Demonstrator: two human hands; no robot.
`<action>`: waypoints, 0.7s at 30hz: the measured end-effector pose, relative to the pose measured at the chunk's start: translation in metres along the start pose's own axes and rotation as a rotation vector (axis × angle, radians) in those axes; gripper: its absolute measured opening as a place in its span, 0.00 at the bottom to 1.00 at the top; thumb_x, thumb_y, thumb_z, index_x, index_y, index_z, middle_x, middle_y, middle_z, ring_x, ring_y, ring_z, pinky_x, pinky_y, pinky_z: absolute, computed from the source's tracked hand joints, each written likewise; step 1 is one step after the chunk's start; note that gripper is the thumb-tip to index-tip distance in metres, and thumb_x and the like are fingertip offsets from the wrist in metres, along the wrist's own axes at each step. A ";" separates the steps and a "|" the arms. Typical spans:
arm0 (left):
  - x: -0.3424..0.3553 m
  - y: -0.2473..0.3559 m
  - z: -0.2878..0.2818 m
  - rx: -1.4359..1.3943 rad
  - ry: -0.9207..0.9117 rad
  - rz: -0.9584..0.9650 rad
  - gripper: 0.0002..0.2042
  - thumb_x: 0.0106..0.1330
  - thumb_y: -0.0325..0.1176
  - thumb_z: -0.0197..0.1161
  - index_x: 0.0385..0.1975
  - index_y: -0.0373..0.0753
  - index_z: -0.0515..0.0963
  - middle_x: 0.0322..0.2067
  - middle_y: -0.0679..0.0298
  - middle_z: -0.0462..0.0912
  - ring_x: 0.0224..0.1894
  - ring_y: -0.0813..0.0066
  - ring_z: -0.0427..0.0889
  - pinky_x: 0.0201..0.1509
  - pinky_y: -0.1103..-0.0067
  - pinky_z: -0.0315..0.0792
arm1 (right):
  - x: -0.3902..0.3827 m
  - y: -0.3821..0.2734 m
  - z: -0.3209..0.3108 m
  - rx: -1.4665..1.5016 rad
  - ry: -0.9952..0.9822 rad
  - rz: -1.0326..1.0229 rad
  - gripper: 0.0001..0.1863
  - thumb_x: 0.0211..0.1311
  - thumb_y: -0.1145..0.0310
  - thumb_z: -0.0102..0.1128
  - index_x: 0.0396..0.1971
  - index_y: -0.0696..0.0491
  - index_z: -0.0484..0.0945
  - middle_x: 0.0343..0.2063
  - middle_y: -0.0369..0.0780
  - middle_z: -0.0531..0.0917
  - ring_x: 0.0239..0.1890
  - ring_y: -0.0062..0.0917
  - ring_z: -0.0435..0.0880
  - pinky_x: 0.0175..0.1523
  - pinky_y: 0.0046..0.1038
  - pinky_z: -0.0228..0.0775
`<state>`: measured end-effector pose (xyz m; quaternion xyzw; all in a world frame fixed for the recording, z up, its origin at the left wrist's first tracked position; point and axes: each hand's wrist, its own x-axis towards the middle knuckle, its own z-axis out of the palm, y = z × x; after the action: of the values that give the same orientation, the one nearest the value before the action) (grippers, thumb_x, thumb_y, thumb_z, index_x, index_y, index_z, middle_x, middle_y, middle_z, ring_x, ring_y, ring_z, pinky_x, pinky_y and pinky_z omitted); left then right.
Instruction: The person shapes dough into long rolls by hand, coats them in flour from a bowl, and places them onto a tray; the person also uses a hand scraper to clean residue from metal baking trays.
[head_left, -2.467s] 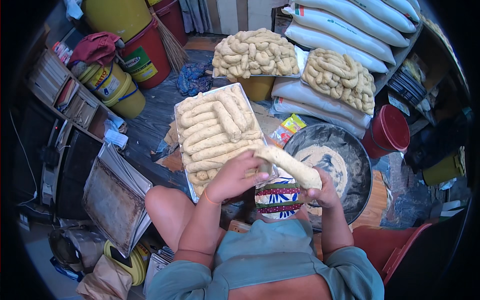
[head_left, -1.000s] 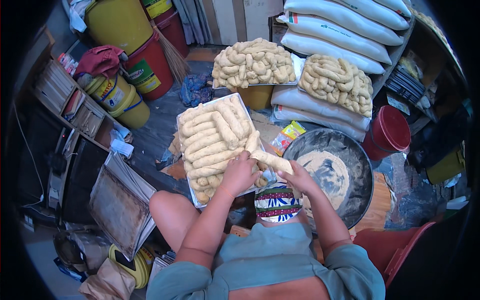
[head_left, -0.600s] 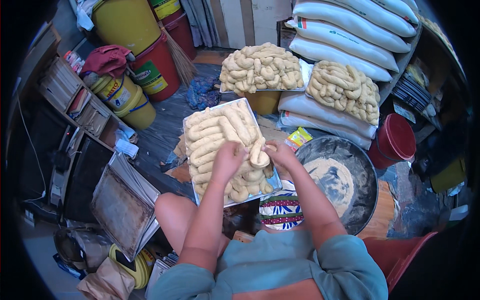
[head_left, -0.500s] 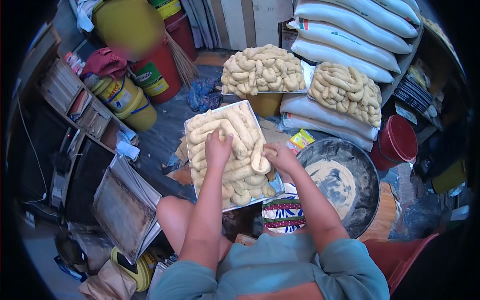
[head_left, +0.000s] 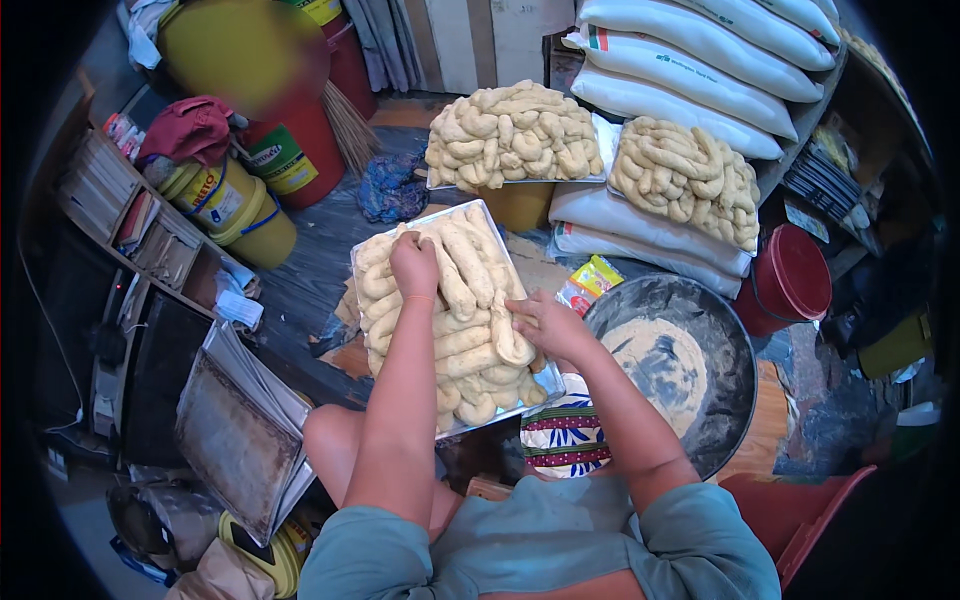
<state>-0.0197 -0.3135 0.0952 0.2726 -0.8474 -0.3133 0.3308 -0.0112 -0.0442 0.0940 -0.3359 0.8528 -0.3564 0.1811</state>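
Observation:
A metal tray (head_left: 490,212) in front of me carries thick, pale dough strips, layered and overlapping. Toward its far left part, my left hand (head_left: 415,268) has its fingers curled around the end of a dough strip (head_left: 458,285); the fingertips are partly hidden. My right hand (head_left: 553,325) is at the tray's right side, fingers extended and touching a folded dough strip (head_left: 512,345) that bends down near the edge. Shorter dough pieces (head_left: 478,400) lie at the tray's near end.
Beyond the tray stand two more heaped dough trays, one (head_left: 515,135) on a bucket, another (head_left: 685,180) on white sacks (head_left: 640,215). A wide black basin (head_left: 728,400) with flour is at my right, beside a red bucket (head_left: 795,275). Stacked baking trays (head_left: 240,430) lean at left.
My left hand has moved slightly farther away and left over the tray, and a dough strip there now lies differently. My right hand's fingers have loosened beside the folded strip.

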 end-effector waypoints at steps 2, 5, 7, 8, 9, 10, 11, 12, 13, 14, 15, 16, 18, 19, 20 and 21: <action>0.004 -0.001 0.002 -0.053 0.090 -0.011 0.11 0.58 0.30 0.60 0.36 0.29 0.78 0.33 0.48 0.80 0.38 0.51 0.79 0.46 0.66 0.73 | 0.000 -0.004 -0.003 -0.041 -0.014 0.012 0.22 0.59 0.58 0.59 0.55 0.36 0.76 0.66 0.52 0.58 0.58 0.45 0.72 0.59 0.34 0.67; 0.003 -0.004 0.001 -0.022 -0.004 -0.009 0.13 0.59 0.31 0.61 0.39 0.29 0.78 0.36 0.47 0.79 0.40 0.51 0.78 0.47 0.67 0.72 | -0.001 -0.010 -0.005 -0.095 -0.026 0.008 0.22 0.59 0.59 0.59 0.55 0.36 0.75 0.65 0.51 0.59 0.56 0.44 0.74 0.58 0.35 0.69; -0.004 -0.002 -0.004 0.007 -0.041 -0.003 0.14 0.59 0.32 0.61 0.42 0.29 0.77 0.39 0.47 0.78 0.44 0.52 0.77 0.50 0.67 0.70 | -0.002 -0.014 -0.005 -0.094 -0.032 0.001 0.22 0.59 0.59 0.59 0.55 0.36 0.75 0.64 0.50 0.61 0.55 0.43 0.74 0.57 0.35 0.69; -0.010 0.005 -0.005 0.029 -0.081 0.006 0.16 0.60 0.33 0.61 0.44 0.30 0.77 0.42 0.47 0.77 0.48 0.52 0.75 0.53 0.67 0.69 | -0.003 -0.014 -0.007 -0.097 -0.032 -0.001 0.21 0.59 0.60 0.59 0.55 0.37 0.76 0.63 0.49 0.62 0.54 0.43 0.75 0.57 0.35 0.69; -0.018 0.013 -0.006 0.030 -0.083 0.008 0.16 0.60 0.33 0.61 0.44 0.30 0.77 0.42 0.47 0.77 0.48 0.52 0.75 0.53 0.67 0.69 | -0.004 -0.015 -0.007 -0.095 -0.030 0.001 0.21 0.59 0.60 0.59 0.55 0.37 0.76 0.63 0.49 0.62 0.54 0.43 0.75 0.57 0.35 0.69; -0.030 0.024 -0.007 0.085 0.038 0.119 0.17 0.60 0.35 0.62 0.45 0.31 0.77 0.44 0.46 0.76 0.52 0.52 0.72 0.56 0.66 0.66 | -0.005 -0.017 -0.008 -0.094 -0.028 -0.001 0.21 0.59 0.61 0.59 0.54 0.38 0.76 0.62 0.48 0.63 0.53 0.43 0.75 0.57 0.35 0.70; -0.042 0.034 -0.006 0.140 0.159 0.229 0.18 0.60 0.36 0.62 0.47 0.32 0.77 0.46 0.46 0.75 0.56 0.51 0.69 0.59 0.65 0.64 | -0.006 -0.018 -0.008 -0.093 -0.026 -0.002 0.21 0.59 0.62 0.59 0.54 0.39 0.76 0.61 0.48 0.64 0.52 0.43 0.76 0.56 0.35 0.70; -0.053 0.042 -0.008 0.060 0.016 0.295 0.17 0.61 0.38 0.61 0.46 0.35 0.78 0.48 0.48 0.75 0.59 0.52 0.66 0.62 0.62 0.60 | -0.007 -0.017 -0.009 -0.092 -0.024 0.000 0.21 0.59 0.62 0.59 0.54 0.39 0.76 0.61 0.48 0.64 0.52 0.43 0.76 0.56 0.35 0.70; -0.065 0.049 -0.012 -0.016 -0.124 0.359 0.16 0.62 0.39 0.61 0.45 0.37 0.79 0.49 0.50 0.75 0.62 0.53 0.64 0.65 0.59 0.56 | -0.008 -0.017 -0.008 -0.093 -0.023 -0.017 0.21 0.58 0.62 0.59 0.54 0.40 0.76 0.60 0.48 0.64 0.52 0.43 0.76 0.56 0.35 0.69; -0.082 0.057 -0.013 -0.017 -0.129 0.359 0.16 0.62 0.39 0.61 0.45 0.37 0.79 0.49 0.50 0.75 0.62 0.53 0.64 0.65 0.59 0.56 | -0.010 -0.016 -0.008 -0.093 -0.022 -0.027 0.21 0.58 0.63 0.59 0.54 0.41 0.76 0.60 0.49 0.64 0.51 0.43 0.76 0.57 0.35 0.69; -0.099 0.065 -0.015 0.109 -0.329 0.478 0.14 0.62 0.40 0.60 0.43 0.40 0.81 0.51 0.54 0.76 0.64 0.54 0.61 0.66 0.57 0.53 | -0.011 -0.012 -0.008 -0.092 -0.022 -0.021 0.21 0.58 0.63 0.59 0.54 0.41 0.76 0.60 0.49 0.64 0.51 0.43 0.76 0.57 0.35 0.69; -0.108 0.068 -0.019 0.239 -0.523 0.591 0.13 0.62 0.41 0.60 0.40 0.42 0.82 0.52 0.58 0.76 0.66 0.55 0.59 0.67 0.56 0.49 | -0.012 -0.010 -0.009 -0.103 -0.018 -0.016 0.22 0.57 0.63 0.59 0.54 0.42 0.76 0.58 0.49 0.66 0.51 0.43 0.77 0.57 0.35 0.69; -0.113 0.059 -0.019 0.279 -0.497 0.591 0.11 0.63 0.41 0.59 0.39 0.45 0.83 0.53 0.62 0.76 0.67 0.57 0.58 0.68 0.54 0.46 | -0.023 -0.004 -0.014 -0.116 -0.014 -0.009 0.22 0.56 0.63 0.60 0.54 0.43 0.76 0.56 0.49 0.69 0.50 0.43 0.77 0.57 0.36 0.69; -0.113 0.055 -0.021 0.321 -0.463 0.590 0.10 0.63 0.42 0.58 0.37 0.47 0.83 0.54 0.67 0.76 0.68 0.58 0.58 0.68 0.52 0.43 | -0.032 -0.007 -0.025 -0.115 -0.014 -0.002 0.23 0.55 0.63 0.61 0.54 0.45 0.75 0.53 0.49 0.72 0.49 0.42 0.78 0.57 0.35 0.69; -0.114 0.055 -0.025 0.323 -0.465 0.582 0.10 0.63 0.40 0.58 0.38 0.47 0.83 0.54 0.67 0.76 0.68 0.59 0.58 0.69 0.54 0.43 | -0.040 -0.013 -0.034 -0.112 -0.014 0.009 0.25 0.53 0.63 0.63 0.54 0.46 0.75 0.50 0.49 0.75 0.49 0.42 0.78 0.57 0.35 0.69; -0.113 0.053 -0.027 0.323 -0.461 0.580 0.10 0.63 0.40 0.58 0.38 0.47 0.83 0.54 0.67 0.76 0.68 0.59 0.58 0.69 0.54 0.43 | -0.048 -0.021 -0.042 -0.115 -0.015 0.006 0.25 0.53 0.63 0.63 0.54 0.46 0.75 0.50 0.49 0.75 0.49 0.42 0.78 0.57 0.35 0.69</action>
<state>0.0582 -0.2126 0.1042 -0.0067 -0.9795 -0.1227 0.1598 0.0090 -0.0017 0.1412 -0.3461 0.8714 -0.3038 0.1691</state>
